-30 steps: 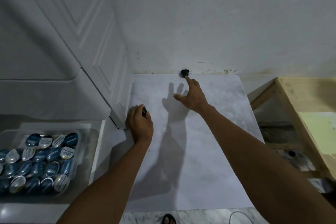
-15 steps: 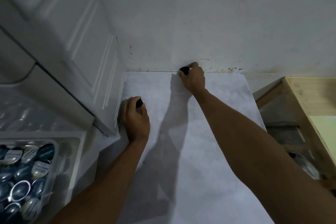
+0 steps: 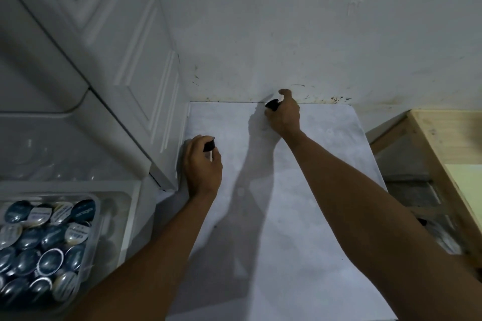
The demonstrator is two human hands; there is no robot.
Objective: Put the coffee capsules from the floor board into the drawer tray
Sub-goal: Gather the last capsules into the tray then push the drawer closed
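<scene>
A pale marbled floor board lies against the wall. My left hand is closed on a dark coffee capsule near the board's left edge, beside the cabinet. At the board's far edge, against the wall, my right hand grips a second dark capsule with its fingertips. A clear drawer tray at the lower left holds several blue and silver capsules.
A white panelled cabinet door stands left of the board, with the open white drawer below it. A stained white wall rises behind. A wooden frame sits to the right of the board.
My right hand reached to the wall and closed on the far capsule, which now sits between its fingers. My left hand kept its capsule and stayed near the cabinet.
</scene>
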